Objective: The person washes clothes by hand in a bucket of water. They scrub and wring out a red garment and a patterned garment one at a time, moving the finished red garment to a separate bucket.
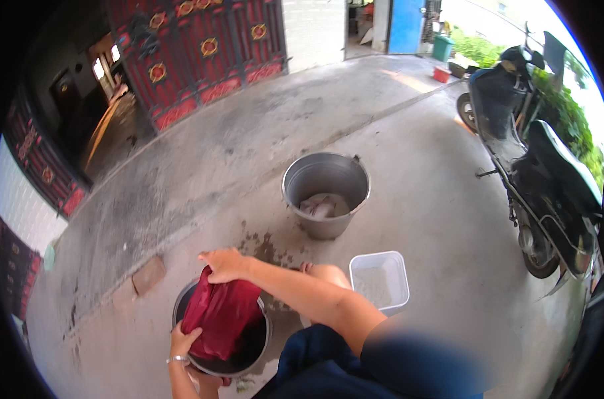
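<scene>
A dark red cloth [227, 314], wet-looking and folded over on itself, hangs over a dark round bucket [268, 339] on the concrete floor. My right hand [225, 264] grips its upper edge above the far rim. Lower down at the near left, my left hand [185, 341], with a metal band at the wrist, holds the cloth's side. Most of the bucket's inside is hidden beneath the cloth. Farther off stands a grey metal bucket [327, 229]; pale cloth [322, 205] lies in its bottom.
A white translucent plastic tub [405, 279] stands right of my knee. Wet spots [264, 247] mark the concrete between the buckets. At left lies a flat brick [149, 276]. A black scooter [536, 169] is parked at the right. Red metal gates [202, 50] stand behind a low step.
</scene>
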`<state>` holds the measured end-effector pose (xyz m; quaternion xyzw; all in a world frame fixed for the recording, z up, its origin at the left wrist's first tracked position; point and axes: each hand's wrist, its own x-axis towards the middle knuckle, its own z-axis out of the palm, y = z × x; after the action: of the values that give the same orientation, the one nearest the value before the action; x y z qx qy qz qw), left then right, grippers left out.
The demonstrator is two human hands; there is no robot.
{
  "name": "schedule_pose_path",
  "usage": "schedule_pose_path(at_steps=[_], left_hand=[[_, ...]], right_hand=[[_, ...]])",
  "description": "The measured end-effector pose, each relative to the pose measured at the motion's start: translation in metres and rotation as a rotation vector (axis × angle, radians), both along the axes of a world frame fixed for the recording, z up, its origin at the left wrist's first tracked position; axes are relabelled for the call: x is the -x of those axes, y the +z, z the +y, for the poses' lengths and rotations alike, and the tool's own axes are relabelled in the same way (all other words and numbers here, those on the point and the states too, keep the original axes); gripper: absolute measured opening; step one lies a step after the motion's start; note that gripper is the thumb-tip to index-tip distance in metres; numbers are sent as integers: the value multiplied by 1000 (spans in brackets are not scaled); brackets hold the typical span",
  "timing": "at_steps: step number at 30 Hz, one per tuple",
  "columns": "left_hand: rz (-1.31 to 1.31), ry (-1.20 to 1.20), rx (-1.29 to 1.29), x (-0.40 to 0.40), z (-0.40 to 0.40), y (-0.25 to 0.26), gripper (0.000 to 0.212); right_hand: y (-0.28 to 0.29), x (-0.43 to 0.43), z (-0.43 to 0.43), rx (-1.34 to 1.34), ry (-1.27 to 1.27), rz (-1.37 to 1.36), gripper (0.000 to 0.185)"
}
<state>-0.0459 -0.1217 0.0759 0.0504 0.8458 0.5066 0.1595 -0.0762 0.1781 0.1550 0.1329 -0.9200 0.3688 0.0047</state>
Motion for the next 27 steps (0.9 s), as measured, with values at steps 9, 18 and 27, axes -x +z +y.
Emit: schedule_pose_path(at_steps=[9,18,27], left_hand=[[-36,-100,699,-12,18,-95,82],[-289,-35,818,-8,52,-151,38],[-408,-23,680,18,68,-170,40]], right_hand=[[-150,-26,-85,-309,328,-104,96],[-259,-34,-116,-329,261,-351,71],[-298,-4,-117,-177,94,-506,50]])
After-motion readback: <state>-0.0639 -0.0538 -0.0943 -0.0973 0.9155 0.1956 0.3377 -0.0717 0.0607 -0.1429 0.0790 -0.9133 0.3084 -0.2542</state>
